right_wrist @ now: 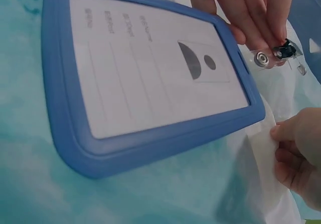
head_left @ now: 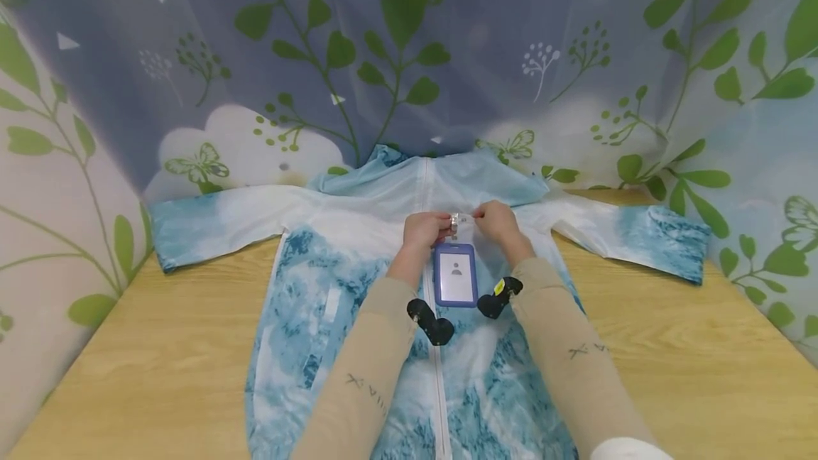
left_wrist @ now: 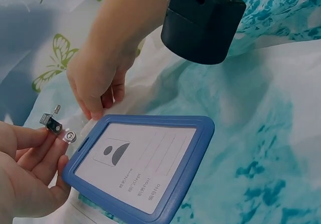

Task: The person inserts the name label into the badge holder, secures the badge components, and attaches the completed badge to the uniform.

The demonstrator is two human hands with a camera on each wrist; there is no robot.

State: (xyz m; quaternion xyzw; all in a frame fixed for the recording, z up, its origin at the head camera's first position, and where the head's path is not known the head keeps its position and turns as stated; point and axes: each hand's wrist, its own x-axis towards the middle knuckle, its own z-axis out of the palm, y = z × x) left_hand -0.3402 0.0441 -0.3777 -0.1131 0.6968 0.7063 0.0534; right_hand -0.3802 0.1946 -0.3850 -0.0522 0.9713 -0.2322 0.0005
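A blue-and-white jacket [head_left: 300, 261] lies spread out, front side up, with its white zip running down the middle. My left hand [head_left: 423, 231] pinches a metal badge clip [left_wrist: 51, 123] between thumb and fingers. From the clip's clear strap [right_wrist: 261, 59] with its snap hangs a blue-framed badge holder [head_left: 456, 247], its white card facing up over the jacket's chest. To the right of the clip, my right hand [head_left: 498, 222] pinches a fold of the jacket's white fabric [right_wrist: 263, 169]. Its thumb and fingertips meet on that cloth in the right wrist view.
The jacket's sleeves [head_left: 211, 222] stretch out to both sides on the wooden table [head_left: 690, 353]. Behind the collar rises a leaf-patterned curtain [head_left: 486, 41], which also borders the table at left and right. Black wrist cameras [head_left: 431, 323] sit on both forearms, close beside the badge holder.
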